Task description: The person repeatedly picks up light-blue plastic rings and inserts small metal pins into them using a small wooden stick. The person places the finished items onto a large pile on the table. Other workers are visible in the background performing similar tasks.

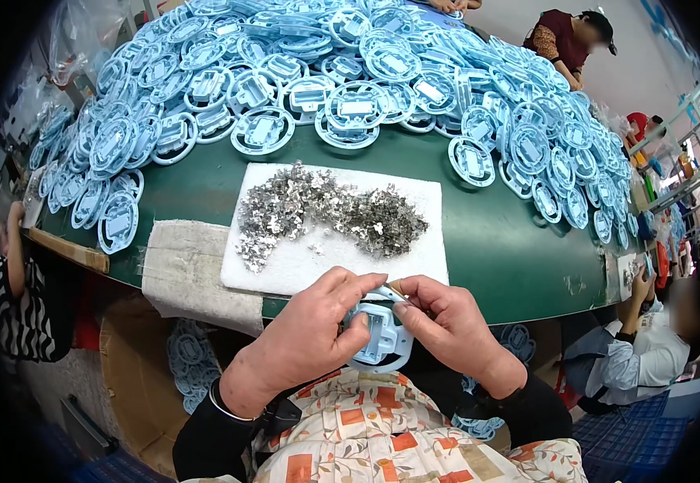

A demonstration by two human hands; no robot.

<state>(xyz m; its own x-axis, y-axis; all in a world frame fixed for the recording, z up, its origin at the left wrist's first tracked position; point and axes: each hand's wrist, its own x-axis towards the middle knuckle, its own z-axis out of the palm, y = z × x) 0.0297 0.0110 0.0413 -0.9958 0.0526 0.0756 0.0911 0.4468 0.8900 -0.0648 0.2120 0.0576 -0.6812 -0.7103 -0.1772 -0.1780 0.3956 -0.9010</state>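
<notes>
Green tabletop [519, 278], one: spanning the centre of the view.
Pile of light-blue oval plastic frames [265, 133]: covering its far side, upper half.
White foam slab [428, 197], one: lying at centre.
Left hand [310, 326], lower centre: you are gripping the held frame by its left side and upper rim, thumb against fingers.
Right hand [450, 328], just right of it: your thumb and forefinger are pinching the upper-right rim; whether a small part is sitting between them, you cannot tell.
Held light-blue frame [380, 338], one: resting between both hands, lower centre, below the slab.
Small silvery metal clips [282, 205], many: lying heaped on the slab.
Handling note: while the left grip is bracing the rim, you should be pressing squarely, without flexing the thin ring.
</notes>
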